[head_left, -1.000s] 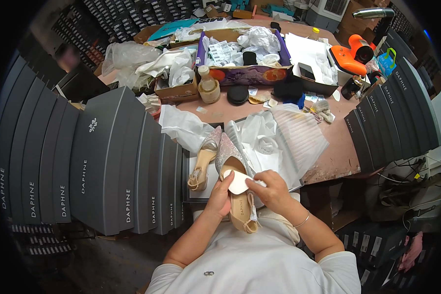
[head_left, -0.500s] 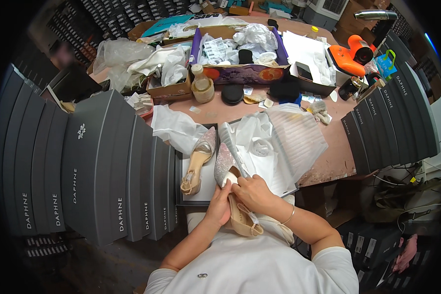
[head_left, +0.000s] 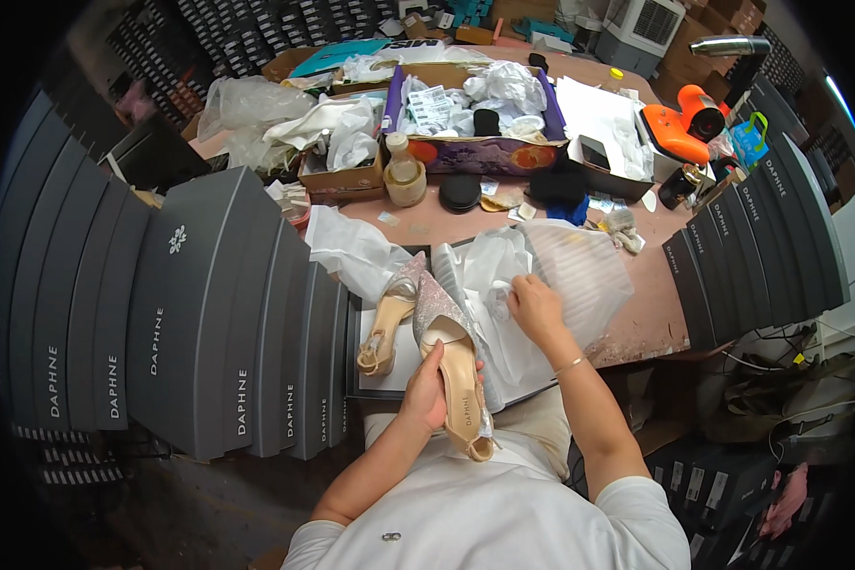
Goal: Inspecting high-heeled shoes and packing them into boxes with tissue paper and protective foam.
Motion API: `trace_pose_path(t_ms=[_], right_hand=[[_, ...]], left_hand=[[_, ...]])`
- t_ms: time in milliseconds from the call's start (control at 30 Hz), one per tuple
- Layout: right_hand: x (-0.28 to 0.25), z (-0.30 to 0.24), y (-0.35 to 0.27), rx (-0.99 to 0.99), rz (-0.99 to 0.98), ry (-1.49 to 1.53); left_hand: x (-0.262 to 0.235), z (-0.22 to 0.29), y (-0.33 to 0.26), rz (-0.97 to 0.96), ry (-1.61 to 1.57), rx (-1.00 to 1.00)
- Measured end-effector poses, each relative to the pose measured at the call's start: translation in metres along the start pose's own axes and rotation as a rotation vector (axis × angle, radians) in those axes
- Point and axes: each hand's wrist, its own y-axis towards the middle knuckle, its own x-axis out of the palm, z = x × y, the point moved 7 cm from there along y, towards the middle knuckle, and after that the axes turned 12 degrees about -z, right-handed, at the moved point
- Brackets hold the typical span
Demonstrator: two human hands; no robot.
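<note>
The left hand (head_left: pixel 429 388) is clamped around a pointed shoe (head_left: pixel 456 370) with a glittery pink-silver toe, a smooth tan insole and a thin heel strap; its heel end hangs over the near edge of the counter (head_left: pixel 636 328), above the person's lap. The shoe's toe points away, into an open shoe box (head_left: pixel 370 389), dark-rimmed and shallow, lying at the counter's near edge. A second shoe (head_left: pixel 387 328) of the same make lies inside the box, just left of the held one, insole up, with its glitter toe near the other's. That makes two shoes, one pair.

The right hand (head_left: pixel 534 306) is closed on a wad of white tissue paper (head_left: pixel 492 275), soft and crumpled, which spills over the right part of the box. Under and beyond it lies a sheet of ribbed translucent foam wrap (head_left: pixel 589 266).

To the left stands a fanned row of grey shoe boxes (head_left: pixel 190 313), flat and matte, stood on edge; a second such row (head_left: pixel 760 247) curves along the right side. Further back on the brownish counter sit a purple cardboard tray (head_left: pixel 484 152) stuffed with paper, a small plastic bottle (head_left: pixel 405 171), a round black lid (head_left: pixel 460 192) and an orange hand tool (head_left: pixel 679 128).
</note>
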Motion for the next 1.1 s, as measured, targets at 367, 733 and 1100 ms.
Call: trace_pose_path(t_ms=[367, 733, 1100], right_hand=[[-0.026, -0.122, -0.035, -0.346, 0.163, 0.060], [0.046, 0.010, -0.004, 0.128, -0.321, -0.125], [-0.046, -0.134, -0.072, -0.464, -0.046, 0.352]], left_hand=[[0.036, -0.019, -0.013, -0.079, 0.108, 0.110], [0.004, 0.006, -0.004, -0.007, 0.074, -0.001], [0.027, 0.011, -0.008, -0.112, 0.049, 0.129]])
